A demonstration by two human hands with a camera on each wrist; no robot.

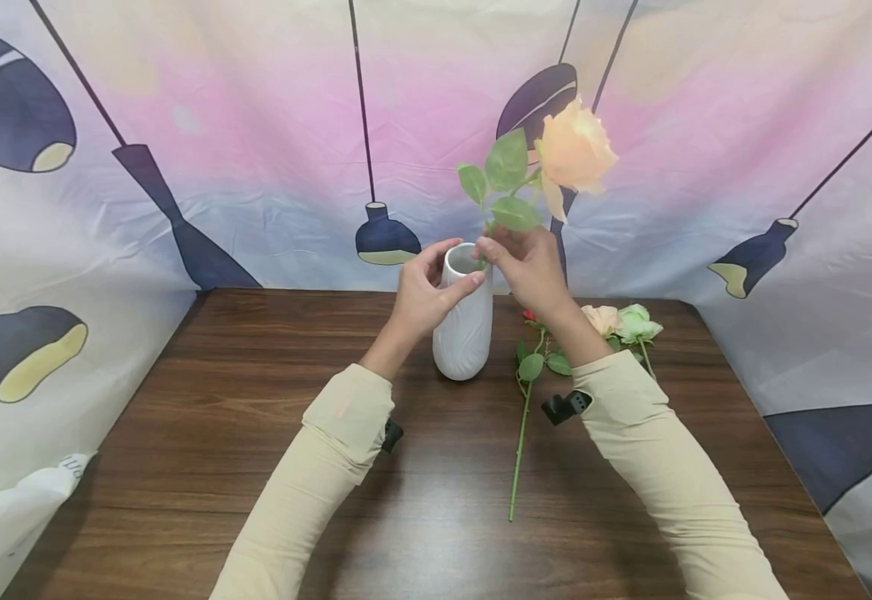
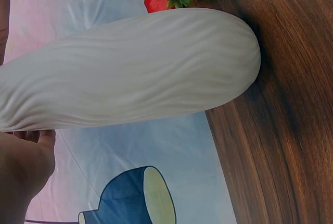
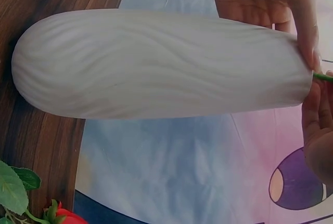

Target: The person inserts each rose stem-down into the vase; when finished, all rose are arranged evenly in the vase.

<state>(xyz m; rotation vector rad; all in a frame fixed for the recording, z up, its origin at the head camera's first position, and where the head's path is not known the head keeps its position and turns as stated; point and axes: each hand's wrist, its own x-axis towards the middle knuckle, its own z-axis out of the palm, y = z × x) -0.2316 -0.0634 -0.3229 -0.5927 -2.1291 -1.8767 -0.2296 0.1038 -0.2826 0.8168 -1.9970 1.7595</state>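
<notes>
A white vase [image 1: 463, 342] with wavy ridges stands upright on the table. My left hand [image 1: 423, 293] holds it near the rim, thumb across the front and fingers at the far left side. Above the rim, my right hand [image 1: 532, 268] pinches the stem of a peach rose [image 1: 577, 148] with green leaves. The stem's lower end goes into the vase mouth; how deep is hidden by the wall. In the right wrist view, a short bit of green stem [image 3: 322, 77] shows at the rim, between both hands. The left wrist view is mostly filled by the vase's side [image 2: 145, 67].
Right of the vase, a red rose [image 1: 529, 316] lies on the wooden table [image 1: 256, 417], its long stem pointing towards me. Beyond the right forearm lie another peach rose [image 1: 598, 317] and a pale green rose [image 1: 637, 322]. A printed cloth [image 1: 271, 150] hangs behind the table.
</notes>
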